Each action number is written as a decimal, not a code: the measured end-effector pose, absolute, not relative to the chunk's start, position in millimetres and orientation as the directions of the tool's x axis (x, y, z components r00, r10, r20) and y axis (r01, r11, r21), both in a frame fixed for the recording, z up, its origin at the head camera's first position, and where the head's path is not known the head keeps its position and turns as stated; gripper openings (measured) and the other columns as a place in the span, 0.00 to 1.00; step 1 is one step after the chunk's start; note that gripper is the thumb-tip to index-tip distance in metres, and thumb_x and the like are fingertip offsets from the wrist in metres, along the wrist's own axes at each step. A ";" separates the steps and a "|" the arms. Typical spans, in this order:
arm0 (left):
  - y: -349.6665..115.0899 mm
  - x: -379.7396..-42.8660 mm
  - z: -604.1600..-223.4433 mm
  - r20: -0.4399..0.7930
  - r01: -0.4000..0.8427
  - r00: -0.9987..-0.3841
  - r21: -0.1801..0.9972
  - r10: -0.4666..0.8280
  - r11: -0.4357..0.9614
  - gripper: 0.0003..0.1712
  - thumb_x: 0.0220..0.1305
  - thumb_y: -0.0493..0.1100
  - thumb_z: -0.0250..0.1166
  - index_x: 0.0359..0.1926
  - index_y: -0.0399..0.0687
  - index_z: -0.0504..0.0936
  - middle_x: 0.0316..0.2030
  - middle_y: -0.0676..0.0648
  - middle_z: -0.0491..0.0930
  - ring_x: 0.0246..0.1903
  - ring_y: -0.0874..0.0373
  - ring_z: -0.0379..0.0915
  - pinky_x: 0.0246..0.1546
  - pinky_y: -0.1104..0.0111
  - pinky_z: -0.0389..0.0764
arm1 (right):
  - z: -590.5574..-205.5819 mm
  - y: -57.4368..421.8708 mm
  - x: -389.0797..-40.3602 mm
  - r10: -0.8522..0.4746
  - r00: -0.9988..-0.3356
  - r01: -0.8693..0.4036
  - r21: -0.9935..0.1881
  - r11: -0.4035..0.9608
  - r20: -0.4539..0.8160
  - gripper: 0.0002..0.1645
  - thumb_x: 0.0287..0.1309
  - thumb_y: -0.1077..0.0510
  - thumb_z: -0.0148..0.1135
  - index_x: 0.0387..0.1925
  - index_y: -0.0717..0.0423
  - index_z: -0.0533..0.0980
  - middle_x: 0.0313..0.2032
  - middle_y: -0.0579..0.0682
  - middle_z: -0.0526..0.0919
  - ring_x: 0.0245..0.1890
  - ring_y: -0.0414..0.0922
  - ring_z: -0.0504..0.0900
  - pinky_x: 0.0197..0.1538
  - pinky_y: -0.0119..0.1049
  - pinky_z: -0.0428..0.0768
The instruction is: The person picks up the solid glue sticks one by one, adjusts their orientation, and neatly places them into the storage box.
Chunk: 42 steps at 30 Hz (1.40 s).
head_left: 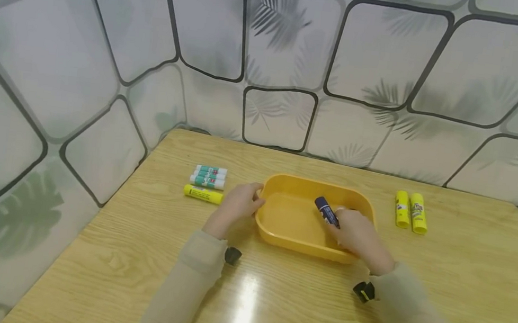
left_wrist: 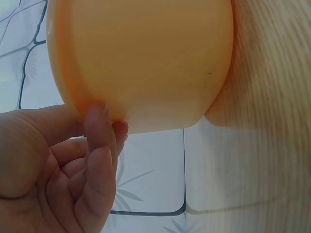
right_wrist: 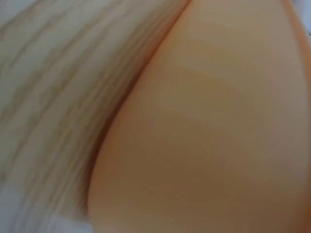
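Note:
An orange plastic tray (head_left: 285, 242) with rounded corners rests on the table. My left hand (head_left: 239, 202) pinches its left rim; in the left wrist view the thumb and fingers (left_wrist: 99, 141) meet at the tray's edge (left_wrist: 146, 63). Over the tray's right part, my right hand (head_left: 357, 235) grips a dark blue tube like a glue stick (head_left: 327, 211), its capped end pointing up and left. That hand covers the tube's lower end and part of the tray. Only the tray's outer wall (right_wrist: 204, 126) and the table show in the right wrist view.
Left of the tray lie several small white-and-green glue sticks (head_left: 209, 175) in a stack of rows, with a yellow glue stick (head_left: 203, 194) just in front. Two yellow glue sticks (head_left: 410, 213) lie side by side to the right. A patterned wall covering (head_left: 283, 116) borders the wooden table (head_left: 133, 254).

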<state>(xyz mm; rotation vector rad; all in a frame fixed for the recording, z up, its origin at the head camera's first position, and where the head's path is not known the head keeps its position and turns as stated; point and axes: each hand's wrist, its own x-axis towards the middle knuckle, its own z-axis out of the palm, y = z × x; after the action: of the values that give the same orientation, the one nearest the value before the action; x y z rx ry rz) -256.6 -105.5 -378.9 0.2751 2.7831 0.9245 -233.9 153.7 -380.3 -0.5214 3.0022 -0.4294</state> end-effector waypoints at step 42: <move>-106.3 -257.3 -379.3 -0.130 0.116 -0.962 0.607 0.242 0.786 0.27 0.62 0.43 0.55 0.61 0.41 0.63 0.33 0.47 0.75 0.25 0.60 0.71 0.25 0.72 0.73 | -391.9 133.7 -236.4 -0.335 -0.941 -0.317 -0.204 0.926 -0.056 0.23 0.48 0.55 0.59 0.47 0.61 0.71 0.25 0.51 0.77 0.20 0.43 0.72 0.21 0.37 0.70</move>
<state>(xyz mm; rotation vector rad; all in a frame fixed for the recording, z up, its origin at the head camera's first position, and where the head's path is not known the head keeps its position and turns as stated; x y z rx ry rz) -257.3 -106.3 -379.3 0.2810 2.7766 0.9238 -236.4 133.7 -391.9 -0.5081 2.9950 -0.2952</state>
